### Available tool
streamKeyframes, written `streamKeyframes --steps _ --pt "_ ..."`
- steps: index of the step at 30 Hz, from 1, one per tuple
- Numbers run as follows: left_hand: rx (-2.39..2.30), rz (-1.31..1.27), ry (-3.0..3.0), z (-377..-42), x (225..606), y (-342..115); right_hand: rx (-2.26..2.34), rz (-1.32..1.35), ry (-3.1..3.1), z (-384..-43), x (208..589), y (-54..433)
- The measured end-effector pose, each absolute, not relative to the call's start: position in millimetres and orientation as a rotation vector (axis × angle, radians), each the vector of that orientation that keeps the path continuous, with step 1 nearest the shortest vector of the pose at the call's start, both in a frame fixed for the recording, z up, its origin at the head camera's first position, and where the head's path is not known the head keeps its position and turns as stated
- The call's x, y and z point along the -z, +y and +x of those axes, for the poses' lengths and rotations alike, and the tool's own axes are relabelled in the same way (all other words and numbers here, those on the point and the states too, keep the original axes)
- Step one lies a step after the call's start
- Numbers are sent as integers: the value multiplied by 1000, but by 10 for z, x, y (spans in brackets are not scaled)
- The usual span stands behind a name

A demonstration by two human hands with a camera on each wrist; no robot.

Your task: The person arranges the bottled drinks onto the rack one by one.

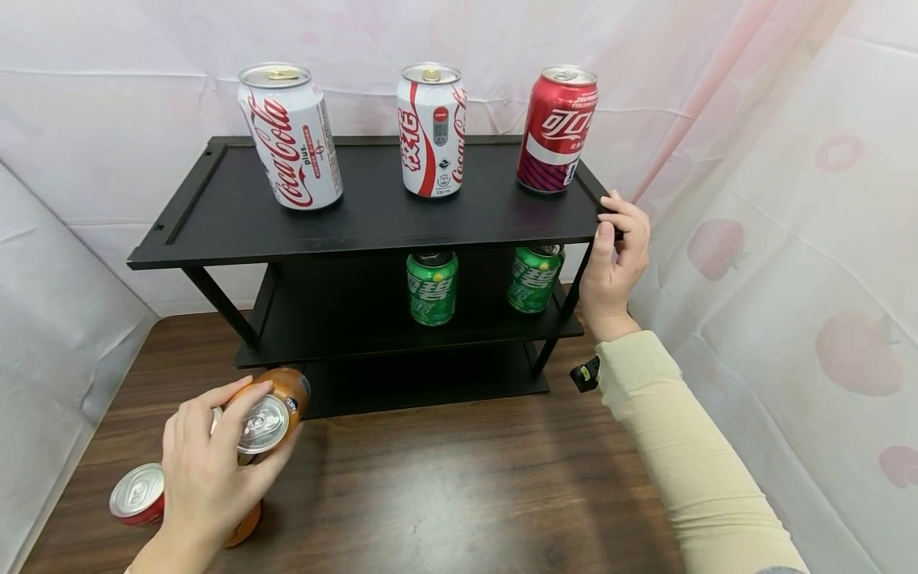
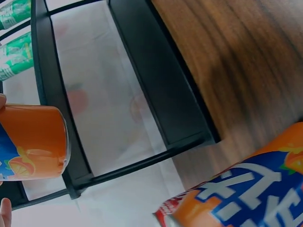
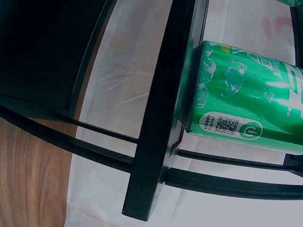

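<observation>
My left hand (image 1: 211, 462) grips an orange Fanta can (image 1: 292, 391) in front of the lower left of a black three-tier shelf (image 1: 358, 227). The left wrist view shows the held can's orange side (image 2: 42, 142) near a shelf tier, clear of the tabletop. My right hand (image 1: 617, 267) holds the shelf at the right end of its top tier, thumb in front and fingers over the edge. Close to that hand, a green can (image 1: 534, 279) stands on the middle tier; its side (image 3: 246, 99) fills much of the right wrist view.
The top tier carries two white Coca-Cola cans (image 1: 290, 151) (image 1: 432, 139) and a red one (image 1: 558, 135). Another green can (image 1: 432, 291) stands mid-tier. On the wooden table (image 1: 430, 494), a red can (image 1: 138, 494) and an orange can (image 1: 245, 528) stand by my left hand.
</observation>
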State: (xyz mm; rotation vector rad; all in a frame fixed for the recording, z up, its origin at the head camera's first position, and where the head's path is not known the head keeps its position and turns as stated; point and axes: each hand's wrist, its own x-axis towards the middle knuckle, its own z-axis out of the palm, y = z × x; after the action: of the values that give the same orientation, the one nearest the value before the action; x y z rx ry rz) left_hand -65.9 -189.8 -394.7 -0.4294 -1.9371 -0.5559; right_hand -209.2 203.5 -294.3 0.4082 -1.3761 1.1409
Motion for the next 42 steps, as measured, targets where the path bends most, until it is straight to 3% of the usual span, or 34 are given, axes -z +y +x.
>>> streamKeyframes --steps 24,42 --pt "670 -522 -1857 -855 3555 -1721 -1132 399 -1383 -2077 2942 2039" --pt "618 -605 -2003 -1207 3440 -1781 -1137 410 -1375 -2085 2936 2022"
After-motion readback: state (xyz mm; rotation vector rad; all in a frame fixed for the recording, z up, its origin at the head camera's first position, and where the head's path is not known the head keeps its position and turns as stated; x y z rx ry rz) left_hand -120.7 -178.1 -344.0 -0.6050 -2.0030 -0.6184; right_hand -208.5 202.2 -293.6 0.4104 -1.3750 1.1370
